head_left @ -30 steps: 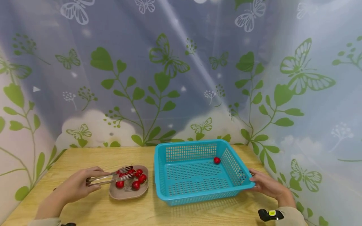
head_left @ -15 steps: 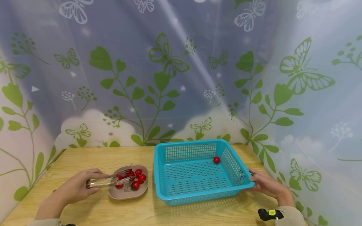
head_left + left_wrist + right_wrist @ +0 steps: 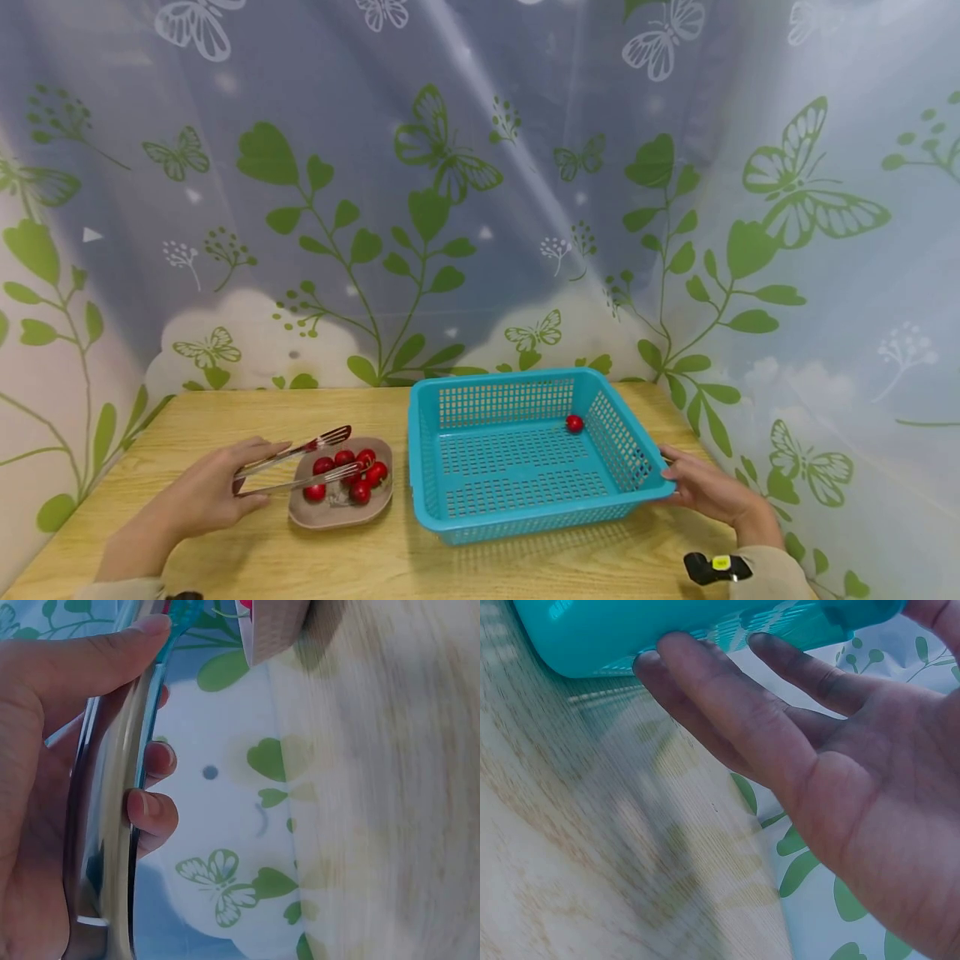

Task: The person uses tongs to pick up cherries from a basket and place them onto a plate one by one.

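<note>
My left hand [image 3: 206,487] holds metal tongs [image 3: 127,780], their two arms spread apart. The tongs' near tip hangs over several red cherries [image 3: 361,492] on a small brownish plate [image 3: 330,521]; the far tip is at the plate's back left edge. I see nothing pinched between the tips. My right hand [image 3: 708,490] holds the right side of a blue plastic basket [image 3: 517,525], thumb at the rim and fingers against the outer wall [image 3: 780,727]. One cherry [image 3: 574,424] lies inside the basket, near its back right corner.
Plate and basket stand side by side on a light wooden table [image 3: 285,408], a narrow gap between them. A patterned curtain [image 3: 360,167] rises behind the table and along both sides.
The tongs' arms drew closer over the cherries half a second ago, then spread wider, the far tip lifting toward the plate's back edge. The right hand and basket stay put.
</note>
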A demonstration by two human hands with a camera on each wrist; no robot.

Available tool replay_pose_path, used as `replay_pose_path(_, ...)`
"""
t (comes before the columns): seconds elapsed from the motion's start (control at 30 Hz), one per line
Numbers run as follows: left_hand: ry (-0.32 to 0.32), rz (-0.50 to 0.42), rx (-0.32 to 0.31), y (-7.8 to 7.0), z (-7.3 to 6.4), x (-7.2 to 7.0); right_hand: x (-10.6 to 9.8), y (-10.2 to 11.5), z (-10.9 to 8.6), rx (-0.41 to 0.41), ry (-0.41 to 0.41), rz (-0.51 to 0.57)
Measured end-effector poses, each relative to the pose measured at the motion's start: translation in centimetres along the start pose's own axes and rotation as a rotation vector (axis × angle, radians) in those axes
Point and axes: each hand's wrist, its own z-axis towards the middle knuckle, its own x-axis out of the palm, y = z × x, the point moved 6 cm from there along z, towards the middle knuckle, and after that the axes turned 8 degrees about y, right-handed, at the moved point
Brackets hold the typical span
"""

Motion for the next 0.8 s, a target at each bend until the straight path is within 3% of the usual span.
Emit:
replay_pose_path(0.27,-0.128,0.170,0.063,-1.9,1.0,-0.8,0.2,0.2,0.0,0.012,0.006,0.017)
replay_pose_path(0.53,-0.132,0.286,0.009,-3.3,2.5,-1.0,0.1,0.1,0.0,0.024,-0.008,0.012)
replay_pose_path(0.8,-0.158,0.336,0.081,-5.4,4.7,-1.5,0.2,0.2,0.1,0.014,0.009,0.013)
